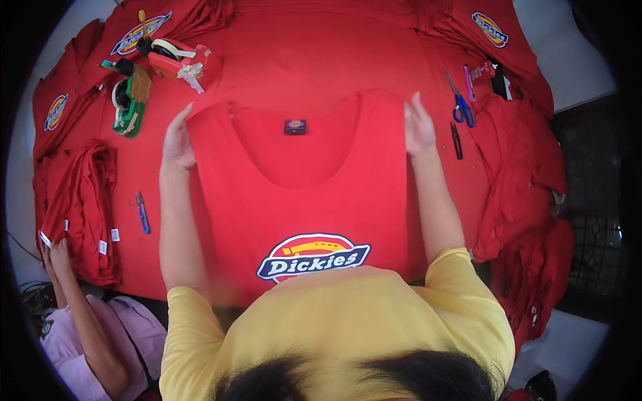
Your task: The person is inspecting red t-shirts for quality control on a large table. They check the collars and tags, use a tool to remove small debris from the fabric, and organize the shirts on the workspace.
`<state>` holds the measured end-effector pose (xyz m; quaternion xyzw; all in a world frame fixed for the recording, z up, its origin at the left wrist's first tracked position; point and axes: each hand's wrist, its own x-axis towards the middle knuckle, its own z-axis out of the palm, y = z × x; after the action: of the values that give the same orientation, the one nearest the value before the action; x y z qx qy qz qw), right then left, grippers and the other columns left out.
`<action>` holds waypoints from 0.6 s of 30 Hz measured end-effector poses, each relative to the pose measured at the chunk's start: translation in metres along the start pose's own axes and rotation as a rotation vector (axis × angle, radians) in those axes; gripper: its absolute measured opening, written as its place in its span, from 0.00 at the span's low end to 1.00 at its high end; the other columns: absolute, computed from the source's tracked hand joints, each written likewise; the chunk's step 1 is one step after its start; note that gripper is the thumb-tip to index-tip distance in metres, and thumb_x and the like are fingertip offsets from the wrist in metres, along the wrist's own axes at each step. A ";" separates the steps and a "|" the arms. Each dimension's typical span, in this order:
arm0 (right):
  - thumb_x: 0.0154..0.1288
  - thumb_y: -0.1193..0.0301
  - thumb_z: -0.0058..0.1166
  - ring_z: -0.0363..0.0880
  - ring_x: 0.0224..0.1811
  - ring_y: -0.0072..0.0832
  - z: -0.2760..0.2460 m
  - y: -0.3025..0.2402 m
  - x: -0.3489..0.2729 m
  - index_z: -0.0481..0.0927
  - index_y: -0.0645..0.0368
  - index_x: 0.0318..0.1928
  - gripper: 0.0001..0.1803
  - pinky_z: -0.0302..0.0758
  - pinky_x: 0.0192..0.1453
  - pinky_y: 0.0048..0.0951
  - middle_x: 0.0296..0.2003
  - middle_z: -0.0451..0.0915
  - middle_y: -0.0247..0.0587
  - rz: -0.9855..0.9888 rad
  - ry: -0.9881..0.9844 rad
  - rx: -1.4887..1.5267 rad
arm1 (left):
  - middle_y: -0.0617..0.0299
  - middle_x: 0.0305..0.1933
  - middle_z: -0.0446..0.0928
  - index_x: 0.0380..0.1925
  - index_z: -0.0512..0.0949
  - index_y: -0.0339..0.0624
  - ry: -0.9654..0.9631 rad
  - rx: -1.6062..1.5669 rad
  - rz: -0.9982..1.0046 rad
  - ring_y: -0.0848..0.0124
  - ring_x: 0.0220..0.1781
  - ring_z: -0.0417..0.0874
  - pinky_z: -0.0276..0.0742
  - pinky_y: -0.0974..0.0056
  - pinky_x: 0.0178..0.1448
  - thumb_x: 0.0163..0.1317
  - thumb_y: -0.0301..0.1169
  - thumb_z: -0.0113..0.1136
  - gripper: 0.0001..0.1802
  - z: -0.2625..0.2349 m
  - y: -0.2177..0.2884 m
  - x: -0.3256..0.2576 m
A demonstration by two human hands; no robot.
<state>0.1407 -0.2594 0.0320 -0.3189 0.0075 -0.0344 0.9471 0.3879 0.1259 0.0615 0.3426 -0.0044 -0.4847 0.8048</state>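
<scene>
A red sleeveless top point(307, 207) with a wide scooped neck is spread in front of me, a printed emblem low on its chest. Inside its back neckline is a small dark label point(295, 127). At the top's left side edge, near the shoulder, my left hand point(178, 142) grips the cloth, its fingers partly hidden. My right hand point(418, 125) has the matching edge on the right, thumb pointing up and the other fingers mostly out of sight. Both forearms reach along the garment's sides, and its lower part disappears beneath my chest.
Blue thread snips point(142, 214) lie left of my arm. Green point(130, 110) and red point(175, 63) tape dispensers stand far left. Blue-handled scissors point(463, 110) and black snips point(457, 140) lie right. Folded red garments point(83, 214) are beside another person's hand point(59, 257); more garments point(518, 167) pile right.
</scene>
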 end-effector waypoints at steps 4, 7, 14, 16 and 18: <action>0.77 0.50 0.29 0.70 0.64 0.44 -0.022 0.013 0.014 0.66 0.71 0.62 0.34 0.67 0.69 0.44 0.59 0.73 0.56 -0.040 0.360 0.075 | 0.43 0.60 0.73 0.58 0.69 0.30 0.063 -0.022 0.038 0.52 0.62 0.75 0.72 0.50 0.65 0.68 0.41 0.50 0.26 -0.028 -0.001 0.004; 0.76 0.49 0.30 0.70 0.64 0.41 -0.037 0.011 0.014 0.65 0.69 0.63 0.35 0.69 0.66 0.42 0.59 0.72 0.54 0.037 -0.018 0.177 | 0.44 0.60 0.73 0.58 0.69 0.31 -0.010 -0.005 -0.047 0.54 0.62 0.75 0.72 0.51 0.66 0.69 0.39 0.49 0.25 -0.035 0.004 0.007; 0.74 0.44 0.29 0.61 0.71 0.42 0.006 0.021 -0.027 0.59 0.69 0.67 0.39 0.59 0.73 0.43 0.67 0.63 0.52 0.148 0.164 0.189 | 0.46 0.60 0.74 0.60 0.68 0.33 0.051 0.143 -0.046 0.57 0.62 0.75 0.72 0.53 0.65 0.70 0.44 0.48 0.28 -0.019 -0.029 -0.019; 0.73 0.42 0.28 0.58 0.72 0.42 0.010 0.036 -0.037 0.58 0.68 0.68 0.41 0.57 0.74 0.44 0.68 0.61 0.53 0.168 0.187 0.262 | 0.43 0.61 0.71 0.63 0.65 0.32 -0.033 0.086 -0.041 0.55 0.63 0.74 0.70 0.52 0.67 0.71 0.48 0.46 0.31 -0.015 -0.035 -0.025; 0.72 0.40 0.26 0.57 0.72 0.44 0.012 0.042 -0.030 0.55 0.69 0.69 0.44 0.57 0.74 0.45 0.69 0.60 0.53 0.191 0.203 0.161 | 0.42 0.63 0.69 0.64 0.62 0.31 -0.065 0.038 -0.060 0.53 0.64 0.73 0.69 0.51 0.68 0.70 0.51 0.44 0.35 -0.009 -0.030 -0.019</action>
<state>0.1139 -0.2169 0.0164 -0.2346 0.1306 0.0235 0.9630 0.3578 0.1368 0.0436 0.3418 -0.0294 -0.5193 0.7827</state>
